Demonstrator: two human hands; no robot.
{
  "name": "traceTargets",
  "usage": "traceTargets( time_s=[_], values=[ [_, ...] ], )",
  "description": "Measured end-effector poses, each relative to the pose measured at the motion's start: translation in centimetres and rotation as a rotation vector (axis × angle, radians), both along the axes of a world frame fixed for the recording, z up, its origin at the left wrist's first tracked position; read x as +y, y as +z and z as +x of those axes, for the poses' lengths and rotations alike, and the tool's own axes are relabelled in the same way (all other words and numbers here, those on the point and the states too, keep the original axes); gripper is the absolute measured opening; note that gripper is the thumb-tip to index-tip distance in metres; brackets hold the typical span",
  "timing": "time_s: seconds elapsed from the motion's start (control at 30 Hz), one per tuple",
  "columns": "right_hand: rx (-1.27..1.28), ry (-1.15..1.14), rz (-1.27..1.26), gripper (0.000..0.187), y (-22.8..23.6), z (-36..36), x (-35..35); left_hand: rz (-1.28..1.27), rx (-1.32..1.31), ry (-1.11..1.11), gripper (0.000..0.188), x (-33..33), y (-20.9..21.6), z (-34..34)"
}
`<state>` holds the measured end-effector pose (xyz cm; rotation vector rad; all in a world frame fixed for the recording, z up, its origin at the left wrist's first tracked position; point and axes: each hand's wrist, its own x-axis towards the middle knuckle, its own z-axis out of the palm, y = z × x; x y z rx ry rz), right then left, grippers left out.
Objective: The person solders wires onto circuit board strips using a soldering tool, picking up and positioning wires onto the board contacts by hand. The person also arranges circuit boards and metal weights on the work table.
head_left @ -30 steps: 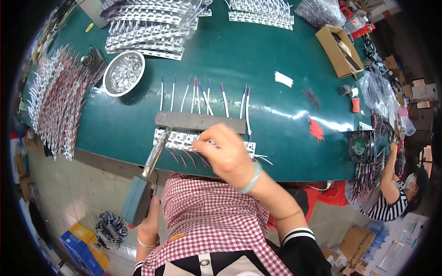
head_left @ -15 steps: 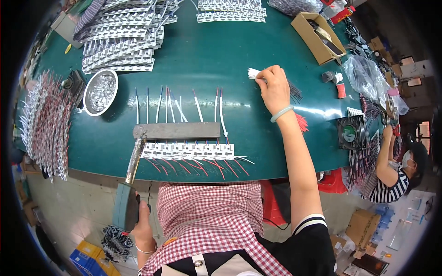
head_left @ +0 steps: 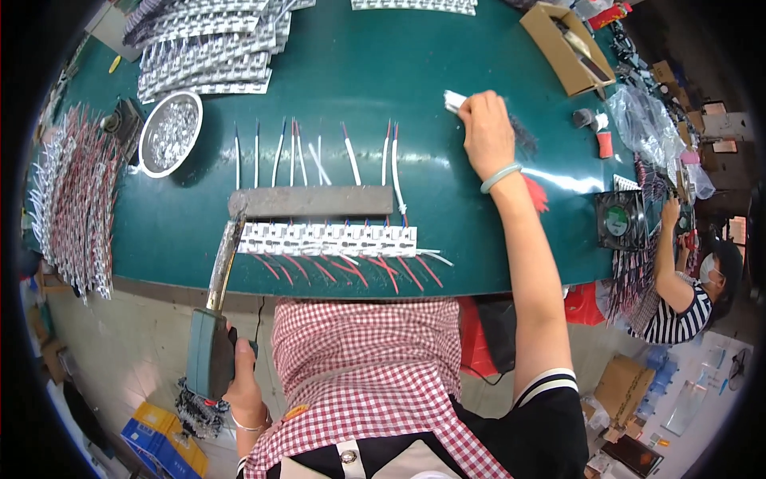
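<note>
My left hand (head_left: 246, 379) grips the green handle of a tool (head_left: 209, 355). A metal tube joins that handle to a long flat grey bar (head_left: 319, 201), which lies along the far edge of a white component strip (head_left: 327, 239). Red wires trail from the strip's near edge. Several white sleeves (head_left: 351, 160) with red or blue wire tips stick out beyond the bar. Farther right, my right hand (head_left: 489, 136) is closed around a bundle of thin white pieces (head_left: 454, 101). Blurred dark strands (head_left: 523, 137) and red strands (head_left: 536, 194) show beside that hand; its palm hides how they connect.
A white bowl (head_left: 196, 144) of silvery bits stands left, near a heap of wired strips (head_left: 72, 207). Stacked strips (head_left: 215, 64) lie at the back left. A cardboard box (head_left: 550, 56), a red spool (head_left: 605, 144) and a black fan (head_left: 620, 219) are right. A co-worker (head_left: 678, 311) sits beyond.
The view has shifted, so the tabletop sits higher in the picture. My right hand stays on the white bundle, and the strands beside it are now blurred. The left hand keeps its hold.
</note>
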<state>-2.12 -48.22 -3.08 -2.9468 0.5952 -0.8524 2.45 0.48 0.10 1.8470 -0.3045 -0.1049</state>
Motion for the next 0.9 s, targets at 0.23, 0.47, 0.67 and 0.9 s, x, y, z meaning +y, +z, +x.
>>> traceTargets(
  time_s=[0.23, 0.47, 0.67, 0.9],
  values=[
    [-0.012, -0.036, -0.027, 0.011, -0.5, -0.9, 0.3, 0.053, -0.158, -0.081, 0.043, 1.8, -2.5, -0.3],
    [-0.041, -0.041, 0.050, 0.011, 1.8, -1.0, 3.6, 0.359, -0.315, -0.198, 0.040, 2.7, -1.2, -0.4],
    [-0.198, 0.279, 0.382, 0.020, 6.7, 0.6, 14.3, 0.200, -0.231, -0.048, 0.025, 0.5, 0.1, 0.4],
    [-0.133, 0.522, 0.567, 0.021, 4.1, 3.6, 23.8, 0.169, -0.166, 0.001, 0.024, 1.5, 0.6, 0.1]
  ],
)
